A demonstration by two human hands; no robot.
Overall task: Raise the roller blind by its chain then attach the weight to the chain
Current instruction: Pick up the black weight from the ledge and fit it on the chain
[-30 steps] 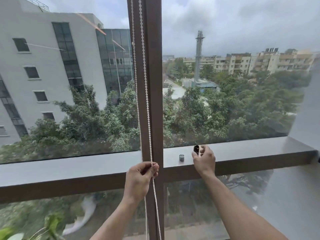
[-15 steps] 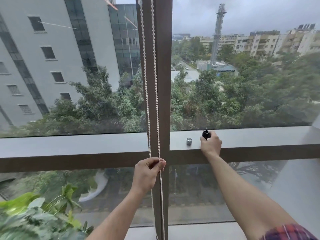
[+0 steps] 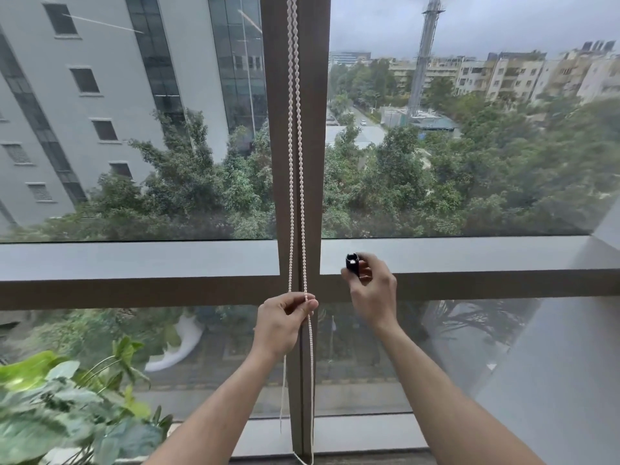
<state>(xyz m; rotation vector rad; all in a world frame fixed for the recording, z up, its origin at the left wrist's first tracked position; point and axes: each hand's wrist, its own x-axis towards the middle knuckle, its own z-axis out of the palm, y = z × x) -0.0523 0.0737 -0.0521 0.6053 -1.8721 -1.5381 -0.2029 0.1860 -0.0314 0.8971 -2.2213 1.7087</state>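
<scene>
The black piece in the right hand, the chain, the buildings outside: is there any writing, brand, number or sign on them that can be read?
None can be read.
Black weight held in the right hand: no lettering shows, only a small bright spot on it.
Bead chain pinched by the left hand: plain, no markings.
Grey building and distant blocks outside: no sign legible; any would be too small and blurred.

Soft, even daylight comes through the window glass [image 3: 469, 146] from a grey overcast sky [image 3: 503, 18], casting no hard shadows. Pale reflections streak the upper left pane. The plant leaves [image 3: 50, 414] at lower left are smeared with blur, and wide-angle distortion bends the building [image 3: 100, 95] lines.
</scene>
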